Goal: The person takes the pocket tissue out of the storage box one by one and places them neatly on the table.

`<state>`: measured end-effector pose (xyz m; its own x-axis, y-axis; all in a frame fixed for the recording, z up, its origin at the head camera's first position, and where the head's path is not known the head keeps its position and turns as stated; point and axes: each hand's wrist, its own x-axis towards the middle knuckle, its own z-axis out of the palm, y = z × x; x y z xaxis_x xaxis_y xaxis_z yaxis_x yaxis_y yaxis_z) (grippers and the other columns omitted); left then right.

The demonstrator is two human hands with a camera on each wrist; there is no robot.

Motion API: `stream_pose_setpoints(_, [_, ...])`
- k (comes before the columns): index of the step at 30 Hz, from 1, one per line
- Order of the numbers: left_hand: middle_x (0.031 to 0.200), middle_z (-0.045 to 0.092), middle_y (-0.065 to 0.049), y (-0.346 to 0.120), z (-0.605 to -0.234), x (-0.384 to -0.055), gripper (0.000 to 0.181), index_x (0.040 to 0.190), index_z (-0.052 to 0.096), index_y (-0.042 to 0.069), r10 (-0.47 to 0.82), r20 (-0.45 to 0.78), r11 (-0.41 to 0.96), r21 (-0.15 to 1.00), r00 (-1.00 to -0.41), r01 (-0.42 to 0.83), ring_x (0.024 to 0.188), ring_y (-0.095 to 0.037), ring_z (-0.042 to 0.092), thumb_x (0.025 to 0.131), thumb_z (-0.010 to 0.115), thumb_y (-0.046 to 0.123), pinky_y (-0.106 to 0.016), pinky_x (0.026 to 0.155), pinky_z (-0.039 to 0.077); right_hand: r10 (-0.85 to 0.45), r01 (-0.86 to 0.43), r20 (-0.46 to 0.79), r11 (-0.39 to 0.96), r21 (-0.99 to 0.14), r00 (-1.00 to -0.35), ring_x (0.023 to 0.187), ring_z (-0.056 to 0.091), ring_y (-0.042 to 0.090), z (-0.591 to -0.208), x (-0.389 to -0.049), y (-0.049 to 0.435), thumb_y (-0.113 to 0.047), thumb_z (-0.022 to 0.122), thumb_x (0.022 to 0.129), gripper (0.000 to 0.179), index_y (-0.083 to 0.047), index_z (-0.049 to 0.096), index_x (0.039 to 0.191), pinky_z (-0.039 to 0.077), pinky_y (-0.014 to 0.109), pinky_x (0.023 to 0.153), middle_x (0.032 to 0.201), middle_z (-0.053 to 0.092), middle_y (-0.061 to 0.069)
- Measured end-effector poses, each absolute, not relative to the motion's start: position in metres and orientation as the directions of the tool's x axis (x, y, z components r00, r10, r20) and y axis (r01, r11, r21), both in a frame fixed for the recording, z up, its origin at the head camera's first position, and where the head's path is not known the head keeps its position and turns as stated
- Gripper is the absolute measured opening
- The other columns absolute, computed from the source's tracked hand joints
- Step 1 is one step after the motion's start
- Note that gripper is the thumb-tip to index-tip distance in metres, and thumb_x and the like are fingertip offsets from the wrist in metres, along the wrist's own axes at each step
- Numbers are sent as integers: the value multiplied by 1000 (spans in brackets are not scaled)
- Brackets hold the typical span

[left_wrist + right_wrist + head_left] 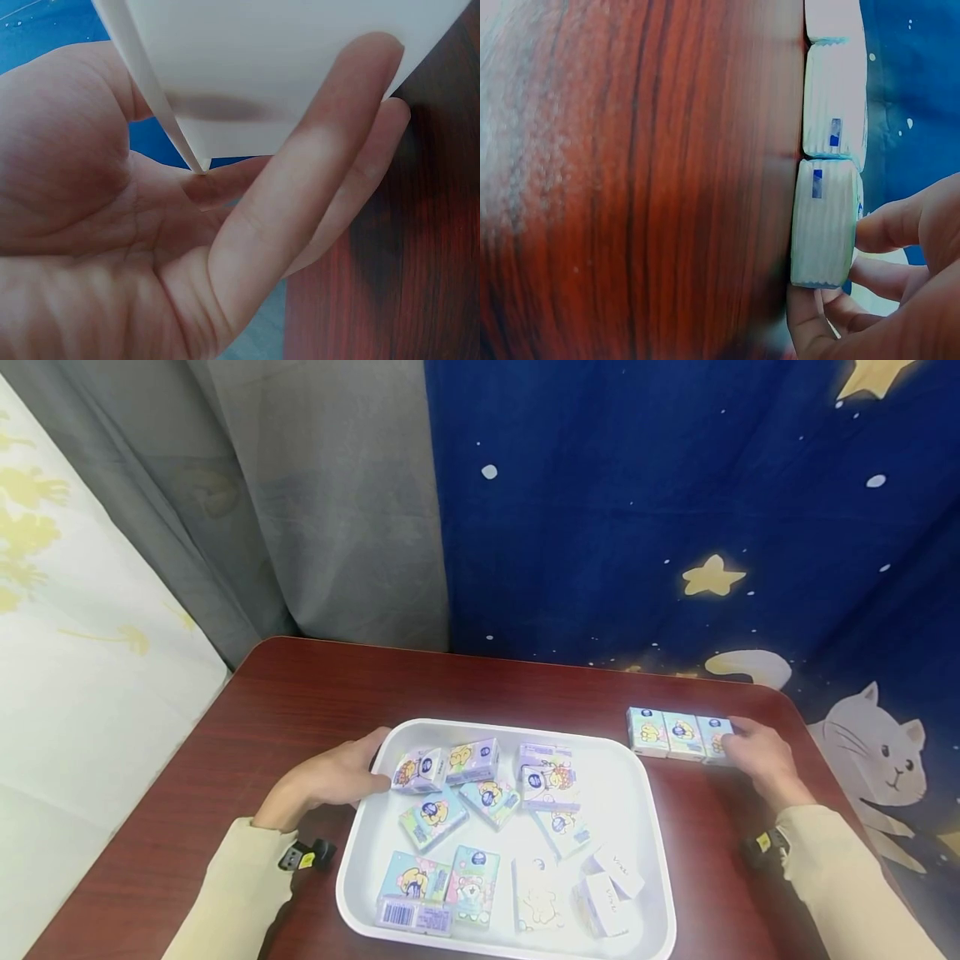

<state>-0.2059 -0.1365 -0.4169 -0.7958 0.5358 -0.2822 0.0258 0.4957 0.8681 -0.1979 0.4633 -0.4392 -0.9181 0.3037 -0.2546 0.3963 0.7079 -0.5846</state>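
Observation:
My left hand (pixel 330 777) grips the left wall of a white plastic tray (pixel 615 793). Its thumb lies over the rim while other fingers press the outer wall, as the left wrist view shows. Several small tissue packs (pixel 472 881), printed with cartoon animals in teal and purple, lie scattered inside the tray. Beyond the tray's far right corner, three teal tissue packs stand side by side in a row on the table. My right hand (pixel 761 760) holds the rightmost tissue pack (pixel 825 225) at its outer end. That pack touches the middle pack (pixel 832 105).
The dark red wooden table (pixel 315 693) ends at a rounded back edge. Behind it hang a grey curtain (pixel 352 510) and a blue starry curtain (pixel 585 527). A white cloth with yellow print (pixel 75 652) borders the left side.

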Motion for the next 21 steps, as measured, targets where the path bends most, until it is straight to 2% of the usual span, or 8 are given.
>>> stream_pose_setpoints(8, [109, 72, -19, -136, -415, -205, 68, 154, 36, -4, 527, -288, 504, 863, -800, 21, 81, -30, 79, 97, 73, -2, -49, 62, 68, 334, 434, -278, 661, -612, -901, 134, 40, 62, -437, -198, 463, -23, 43, 111, 69, 13, 22, 166, 42, 73, 111, 160, 32, 46])
stream_pose_setpoints(15, [111, 72, -19, -136, -416, -205, 71, 156, 35, -3, 538, -286, 492, 871, -793, 20, 83, -31, 79, 98, 75, 0, -49, 63, 68, 398, 341, -50, 706, -621, -916, 134, 47, 57, -419, -195, 443, -29, 48, 112, 59, 12, 45, 156, 43, 68, 102, 149, 50, 40])
stream_pose_setpoints(21, [112, 72, -20, -137, -416, -205, 72, 157, 34, -3, 538, -287, 488, 873, -793, 15, 83, -31, 79, 98, 74, 0, -49, 63, 68, 291, 208, 34, 756, -620, -956, 130, 52, 57, -392, -188, 405, -25, 54, 111, 51, 8, 52, 150, 43, 75, 104, 145, 54, 36])
